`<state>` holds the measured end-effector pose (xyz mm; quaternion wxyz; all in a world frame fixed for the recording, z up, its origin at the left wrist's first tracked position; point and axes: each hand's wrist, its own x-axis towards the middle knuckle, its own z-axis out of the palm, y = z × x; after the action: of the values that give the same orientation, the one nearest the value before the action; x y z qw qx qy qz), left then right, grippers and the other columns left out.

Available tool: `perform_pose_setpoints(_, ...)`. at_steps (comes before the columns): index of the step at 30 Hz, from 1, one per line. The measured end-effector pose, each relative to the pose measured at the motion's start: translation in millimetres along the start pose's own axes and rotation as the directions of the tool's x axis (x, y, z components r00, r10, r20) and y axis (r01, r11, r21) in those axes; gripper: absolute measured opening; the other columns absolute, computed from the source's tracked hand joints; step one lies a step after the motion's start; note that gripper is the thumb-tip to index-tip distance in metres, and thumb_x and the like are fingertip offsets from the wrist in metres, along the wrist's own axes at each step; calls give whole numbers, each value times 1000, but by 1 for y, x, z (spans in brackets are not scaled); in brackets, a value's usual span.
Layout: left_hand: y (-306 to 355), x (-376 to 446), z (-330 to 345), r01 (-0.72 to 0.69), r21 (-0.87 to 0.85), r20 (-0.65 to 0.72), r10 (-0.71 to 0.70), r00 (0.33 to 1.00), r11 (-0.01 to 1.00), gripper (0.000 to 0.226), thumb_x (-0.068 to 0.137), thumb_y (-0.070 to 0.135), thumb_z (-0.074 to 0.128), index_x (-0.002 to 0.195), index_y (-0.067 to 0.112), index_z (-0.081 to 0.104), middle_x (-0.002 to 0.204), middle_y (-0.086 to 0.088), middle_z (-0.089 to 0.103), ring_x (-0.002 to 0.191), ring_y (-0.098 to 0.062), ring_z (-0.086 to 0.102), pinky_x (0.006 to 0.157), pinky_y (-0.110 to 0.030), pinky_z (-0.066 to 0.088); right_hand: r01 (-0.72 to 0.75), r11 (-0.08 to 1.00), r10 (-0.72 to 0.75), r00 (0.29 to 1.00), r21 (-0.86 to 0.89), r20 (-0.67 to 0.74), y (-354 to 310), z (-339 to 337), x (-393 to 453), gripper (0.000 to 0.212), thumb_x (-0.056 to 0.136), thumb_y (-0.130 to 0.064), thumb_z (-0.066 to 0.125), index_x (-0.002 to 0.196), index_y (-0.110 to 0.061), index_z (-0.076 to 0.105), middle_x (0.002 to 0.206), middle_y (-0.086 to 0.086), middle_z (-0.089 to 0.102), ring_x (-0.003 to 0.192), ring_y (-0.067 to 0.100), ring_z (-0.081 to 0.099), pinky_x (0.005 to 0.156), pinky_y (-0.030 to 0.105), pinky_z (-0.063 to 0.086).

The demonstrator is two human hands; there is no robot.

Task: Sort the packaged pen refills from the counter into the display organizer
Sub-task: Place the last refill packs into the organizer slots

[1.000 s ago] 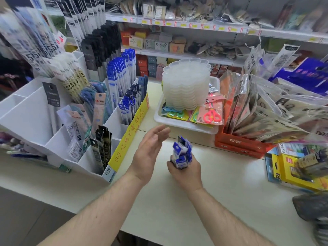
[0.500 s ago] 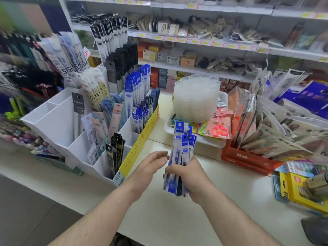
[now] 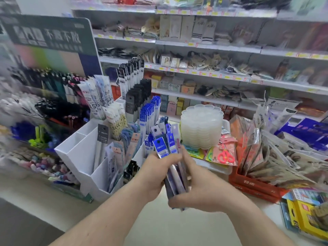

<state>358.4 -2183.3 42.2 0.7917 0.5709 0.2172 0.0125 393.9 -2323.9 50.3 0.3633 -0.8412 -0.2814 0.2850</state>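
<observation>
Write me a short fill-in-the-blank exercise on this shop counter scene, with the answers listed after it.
1. The bundle of blue-headed packaged pen refills is held in ____ hands.
2. The white plastic display organizer stands to the ____ of the left hand.
3. The right hand grips the bundle's ____ end.

Answers: both; left; lower

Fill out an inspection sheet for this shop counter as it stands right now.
Surface: pale counter, bare patch in front.
Job's things: bundle of refill packs held in both hands; white display organizer partly stocked, front-left compartments vacant.
Clutter: stack of clear trays, scissors pack, red bin of bagged goods, yellow box.
Grippers: left hand and right hand grip the bundle.
Cables: nothing seen.
Surroundings: stocked store shelves, blurred.
</observation>
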Motion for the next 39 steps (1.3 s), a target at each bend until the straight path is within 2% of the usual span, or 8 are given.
perform_pose_setpoints(5,51,-9,-27,9,-191,146,20,989,982,66,61,23,70,121,-3,63,103,-25,69,80,-31,71,68,-39,62,185,958,-43,849,219,-527,-32,-23,-11,50,74,-23,83,119,-31,65,80,-14,70,67,2,63,65,13,49)
perform_pose_setpoints(9,80,-14,-41,-46,-219,164,84,983,975,51,64,28,64,109,2,65,88,-18,69,69,-26,70,59,-33,59,419,881,-188,738,220,-648,-63,-3,0,6,77,-19,78,77,-21,73,67,5,69,60,14,58,57,31,48)
perform_pose_setpoints(16,122,-10,-65,-81,-106,156,97,983,991,46,82,24,65,120,-2,63,105,-26,68,91,-38,66,76,-44,59,213,977,-186,800,-21,-570,-118,18,23,54,52,-71,67,97,-50,46,93,-19,58,83,1,59,72,28,52)
perform_pose_setpoints(22,147,3,-72,-156,-81,209,170,963,984,21,87,19,68,105,8,69,91,-15,70,77,-27,71,66,-37,61,171,884,-36,953,435,-301,-147,24,57,43,76,-3,77,104,-23,52,65,-4,65,53,18,59,47,27,47)
perform_pose_setpoints(30,159,30,-85,-96,124,361,46,931,988,17,93,-1,55,104,3,67,99,-13,72,88,-24,70,79,-39,60,19,934,81,961,356,-264,-154,20,64,40,77,-14,81,107,-28,59,77,-10,72,61,1,66,52,15,47)
perform_pose_setpoints(32,161,40,-89,-83,169,427,3,904,982,21,94,0,54,112,-2,63,98,-15,69,80,-20,71,70,-33,62,-14,950,141,912,313,-384,-149,5,56,41,74,-24,85,107,-27,61,84,-10,72,70,-1,66,59,16,48)
perform_pose_setpoints(36,156,56,-89,-106,281,542,-67,838,954,22,91,1,60,112,3,64,86,-7,73,80,-20,72,74,-36,57,182,924,200,517,336,-832,-143,-9,62,30,76,-27,81,99,-15,65,74,0,61,56,2,54,52,19,45)
perform_pose_setpoints(39,149,63,-84,-182,349,623,-83,778,919,34,85,4,66,118,8,66,108,-12,73,102,-25,70,91,-40,53,142,956,147,524,257,-839,-146,-2,78,36,71,-37,84,94,-23,60,71,-4,60,54,2,56,55,29,51)
